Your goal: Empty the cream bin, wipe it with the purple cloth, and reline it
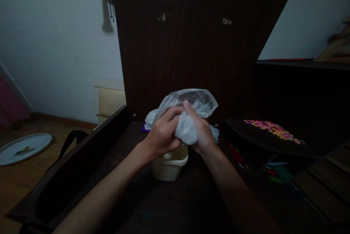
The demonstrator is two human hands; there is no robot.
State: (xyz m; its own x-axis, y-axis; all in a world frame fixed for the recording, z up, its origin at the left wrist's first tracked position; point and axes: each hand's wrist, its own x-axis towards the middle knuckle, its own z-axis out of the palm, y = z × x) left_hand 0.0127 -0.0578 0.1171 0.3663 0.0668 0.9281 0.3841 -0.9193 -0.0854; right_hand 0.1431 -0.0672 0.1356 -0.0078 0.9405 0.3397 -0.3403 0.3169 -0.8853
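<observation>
A white, translucent plastic bag (pixel 187 128) is bunched up between my two hands, its wide mouth standing open above them. My left hand (pixel 164 132) wraps its fingers round the left side of the bag. On the right side, my right hand (pixel 203 132) grips the bag with the thumb pointing up along it. Below my hands, a pale cream plastic tub (pixel 169 170) stands on the dark wooden surface (pixel 153 208). My left hand and the bag partly cover the tub's top. Something white and something purple (pixel 144 128) lie behind my left hand.
A dark panel (pixel 186 51) rises behind the bag. Brightly coloured small pieces (pixel 273 130) lie on a dark shelf at the right. A low dark side board (pixel 87 161) runs along the left. A white round lid-like object (pixel 26 148) is on the floor.
</observation>
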